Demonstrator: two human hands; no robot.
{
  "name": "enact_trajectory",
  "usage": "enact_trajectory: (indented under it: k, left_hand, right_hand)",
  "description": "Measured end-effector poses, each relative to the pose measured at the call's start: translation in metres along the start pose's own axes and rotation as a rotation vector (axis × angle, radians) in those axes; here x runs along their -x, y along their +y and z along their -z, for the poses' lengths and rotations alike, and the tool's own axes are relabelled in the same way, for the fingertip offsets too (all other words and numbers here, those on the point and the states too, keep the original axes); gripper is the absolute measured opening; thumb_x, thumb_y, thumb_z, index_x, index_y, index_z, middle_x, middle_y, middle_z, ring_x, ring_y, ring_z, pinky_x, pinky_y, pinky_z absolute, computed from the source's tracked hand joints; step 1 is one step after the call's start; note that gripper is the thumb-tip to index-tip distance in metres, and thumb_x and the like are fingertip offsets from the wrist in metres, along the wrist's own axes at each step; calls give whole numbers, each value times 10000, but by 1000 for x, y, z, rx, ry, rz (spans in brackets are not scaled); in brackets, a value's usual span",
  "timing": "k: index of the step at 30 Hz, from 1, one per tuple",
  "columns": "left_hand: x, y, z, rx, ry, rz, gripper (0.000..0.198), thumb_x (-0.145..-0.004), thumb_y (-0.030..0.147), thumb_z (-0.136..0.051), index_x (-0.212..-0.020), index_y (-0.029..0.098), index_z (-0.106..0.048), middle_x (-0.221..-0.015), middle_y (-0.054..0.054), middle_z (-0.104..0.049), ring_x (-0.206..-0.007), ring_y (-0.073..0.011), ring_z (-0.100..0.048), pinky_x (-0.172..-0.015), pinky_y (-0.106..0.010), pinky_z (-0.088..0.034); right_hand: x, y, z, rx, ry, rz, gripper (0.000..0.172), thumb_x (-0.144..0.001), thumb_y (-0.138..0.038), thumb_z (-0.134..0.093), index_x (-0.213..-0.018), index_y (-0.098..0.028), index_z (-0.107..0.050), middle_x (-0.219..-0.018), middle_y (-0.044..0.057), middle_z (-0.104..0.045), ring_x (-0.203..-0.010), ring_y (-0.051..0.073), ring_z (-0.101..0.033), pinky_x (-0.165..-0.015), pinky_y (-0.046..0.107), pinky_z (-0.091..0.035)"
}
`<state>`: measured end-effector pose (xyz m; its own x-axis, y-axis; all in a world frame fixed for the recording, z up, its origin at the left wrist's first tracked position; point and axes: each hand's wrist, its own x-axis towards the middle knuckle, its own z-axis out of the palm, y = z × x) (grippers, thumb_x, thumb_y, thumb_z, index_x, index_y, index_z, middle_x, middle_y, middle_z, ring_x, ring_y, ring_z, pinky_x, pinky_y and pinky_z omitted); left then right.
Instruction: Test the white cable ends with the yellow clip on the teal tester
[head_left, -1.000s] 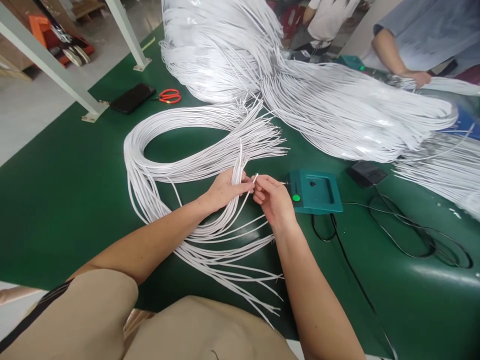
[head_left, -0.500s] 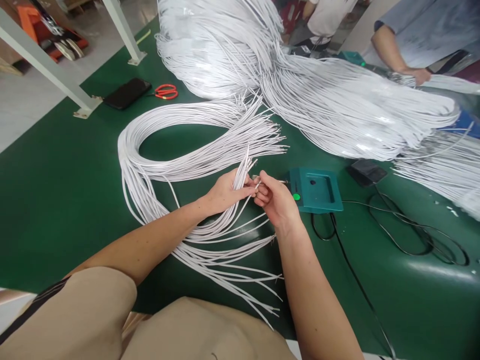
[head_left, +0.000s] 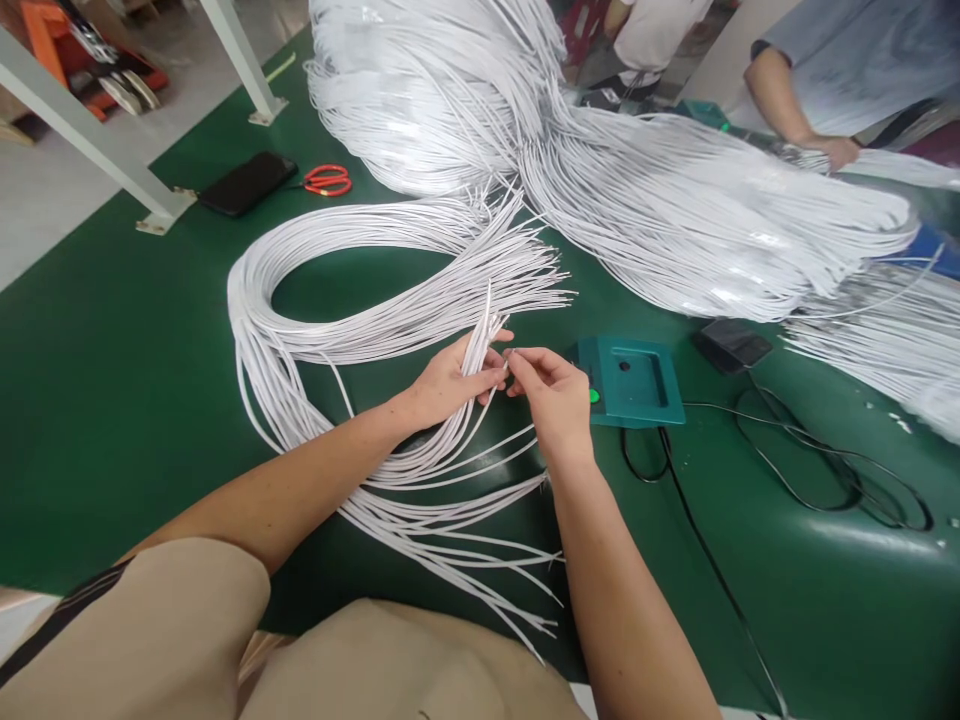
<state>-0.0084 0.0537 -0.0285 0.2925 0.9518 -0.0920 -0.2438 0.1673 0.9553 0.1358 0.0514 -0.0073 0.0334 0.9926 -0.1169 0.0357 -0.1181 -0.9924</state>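
My left hand (head_left: 457,378) is closed around a small bunch of white cables (head_left: 474,362), their ends sticking up past the thumb. At its fingertips my right hand (head_left: 553,385) pinches the end of one white cable, just left of the teal device (head_left: 641,382) with a green button. The fine detail of that cable's tip is hidden by the fingers. Behind and left of my hands, a looped bundle of white cables (head_left: 315,340) lies on the green table (head_left: 112,400). Several loose cable ends (head_left: 480,540) fan out below my wrists.
Large heaps of white cable (head_left: 435,100) fill the back. Red-handled scissors (head_left: 328,180) and a black phone (head_left: 249,183) lie back left, near metal posts (head_left: 247,60). A black adapter (head_left: 731,345) and cords are to the right. A co-worker's hand (head_left: 840,152) holds cables back right.
My right hand has turned so its back faces up, still at the cable end by my left fingertips. The left hand keeps its bunch, nearly in place. The view has shifted slightly.
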Motion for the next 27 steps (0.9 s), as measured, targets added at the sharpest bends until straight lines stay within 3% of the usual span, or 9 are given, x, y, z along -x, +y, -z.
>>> enact_trajectory:
  k: [3,6,10,14,18,23,27]
  left_hand:
    - [-1,2,0,91,-27,74,435,-777,231,-696,-1193,178,-579,-814,-2,-574,-673,-81,-572,-541,-191,-453]
    - [-4,4,0,189,-36,157,381,-759,179,-697,-1130,156,-617,-806,-2,-566,-696,-79,-578,-532,-172,-438]
    - [-7,4,3,155,6,207,383,-742,144,-699,-1116,142,-615,-791,-3,-575,-694,-88,-599,-523,-172,-429]
    - [-11,2,8,-45,89,193,401,-762,153,-676,-1155,136,-601,-765,-6,-590,-652,-86,-586,-508,-179,-425]
    - [-12,-1,13,-206,80,160,422,-778,214,-666,-1191,158,-601,-786,-20,-629,-621,-85,-578,-521,-192,-452]
    - [-15,-7,12,-293,80,112,417,-779,256,-653,-1183,156,-614,-783,-30,-656,-577,-81,-559,-500,-191,-462]
    - [-17,-10,10,-359,116,86,412,-782,260,-636,-1180,158,-620,-765,-21,-656,-520,-66,-526,-474,-183,-464]
  right_hand:
    - [0,5,1,293,40,155,143,-828,-316,-608,-785,-183,-639,-715,2,-621,-614,127,-538,-630,280,-453]
    - [1,8,3,710,60,465,233,-926,-264,-451,-745,-190,-577,-779,42,-595,-718,157,-538,-694,292,-433]
    - [-2,3,14,1145,-11,710,295,-969,-252,-369,-797,-181,-597,-825,78,-601,-779,192,-531,-732,320,-396]
    - [-15,-6,29,1342,-5,694,173,-912,-224,-484,-1012,-172,-616,-1000,107,-672,-961,262,-552,-862,383,-362]
    - [-29,-12,39,1454,-199,563,128,-865,-149,-506,-924,-180,-616,-824,76,-692,-812,234,-587,-948,411,-330]
    - [-34,-15,42,1438,-251,541,86,-821,-137,-555,-866,-185,-611,-814,71,-685,-818,228,-583,-927,391,-337]
    - [-34,-13,43,1433,-247,602,148,-826,-103,-489,-776,-181,-605,-761,76,-656,-795,228,-529,-809,356,-342]
